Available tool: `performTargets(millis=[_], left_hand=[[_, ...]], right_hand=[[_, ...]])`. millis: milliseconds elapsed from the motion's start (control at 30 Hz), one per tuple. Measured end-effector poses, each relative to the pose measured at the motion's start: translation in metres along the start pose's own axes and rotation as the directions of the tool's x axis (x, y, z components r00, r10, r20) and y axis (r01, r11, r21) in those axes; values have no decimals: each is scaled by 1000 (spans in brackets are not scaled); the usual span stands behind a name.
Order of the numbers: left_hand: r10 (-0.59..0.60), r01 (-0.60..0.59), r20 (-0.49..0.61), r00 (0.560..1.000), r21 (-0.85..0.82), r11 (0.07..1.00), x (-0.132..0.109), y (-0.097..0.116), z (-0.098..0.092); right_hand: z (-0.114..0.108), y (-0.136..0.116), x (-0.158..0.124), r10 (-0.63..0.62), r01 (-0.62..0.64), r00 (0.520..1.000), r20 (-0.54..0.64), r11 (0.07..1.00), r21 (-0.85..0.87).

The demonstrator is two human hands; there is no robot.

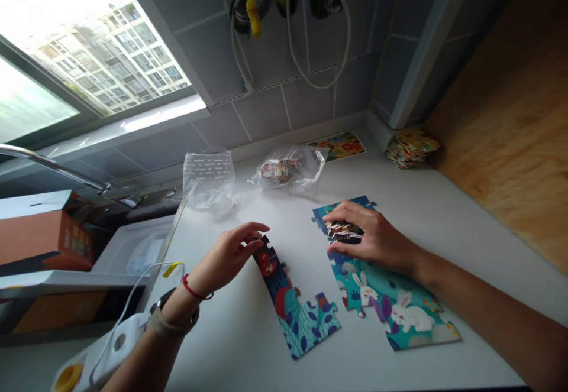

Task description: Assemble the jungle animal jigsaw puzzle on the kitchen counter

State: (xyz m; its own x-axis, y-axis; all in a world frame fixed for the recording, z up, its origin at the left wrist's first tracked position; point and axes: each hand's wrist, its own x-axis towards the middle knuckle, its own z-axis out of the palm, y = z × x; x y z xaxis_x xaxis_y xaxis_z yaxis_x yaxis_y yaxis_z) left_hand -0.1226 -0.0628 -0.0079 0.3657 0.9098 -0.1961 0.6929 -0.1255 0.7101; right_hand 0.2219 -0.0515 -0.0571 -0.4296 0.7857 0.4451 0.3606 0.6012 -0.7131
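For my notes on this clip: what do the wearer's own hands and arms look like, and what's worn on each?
The left hand is ungloved, with a thin red cord at the wrist and, just above it, a dark watch on a beige-grey strap. The right hand is ungloved too, with no visible jewellery. No sleeve shows on either side.

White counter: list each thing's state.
Dark-blue and teal cardboard puzzle strip, joined
Teal cardboard rabbit puzzle section, joined, partly covered
Thin cardboard pieces, held in right hand
Clear printed plastic bag, crumpled
Clear crinkled plastic bag, colourful contents inside
Multicoloured pile of thin pieces, stacked
Rectangular colourful card, lying flat
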Motion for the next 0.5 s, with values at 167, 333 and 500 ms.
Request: performTargets(millis=[167, 333, 500], left_hand=[[31, -33, -71, 997, -28, 999, -8, -3, 0], [-16, 19, 68, 998, -40, 999, -22, 9, 19], [36, -30, -26, 999, 198, 980, -43, 22, 36]], right_hand=[[-3, -4, 1, 27, -29, 999, 44, 999, 45], [-1, -5, -3, 20, -22, 999, 31, 998, 65], [2, -7, -6, -6, -1, 995, 99, 997, 79]])
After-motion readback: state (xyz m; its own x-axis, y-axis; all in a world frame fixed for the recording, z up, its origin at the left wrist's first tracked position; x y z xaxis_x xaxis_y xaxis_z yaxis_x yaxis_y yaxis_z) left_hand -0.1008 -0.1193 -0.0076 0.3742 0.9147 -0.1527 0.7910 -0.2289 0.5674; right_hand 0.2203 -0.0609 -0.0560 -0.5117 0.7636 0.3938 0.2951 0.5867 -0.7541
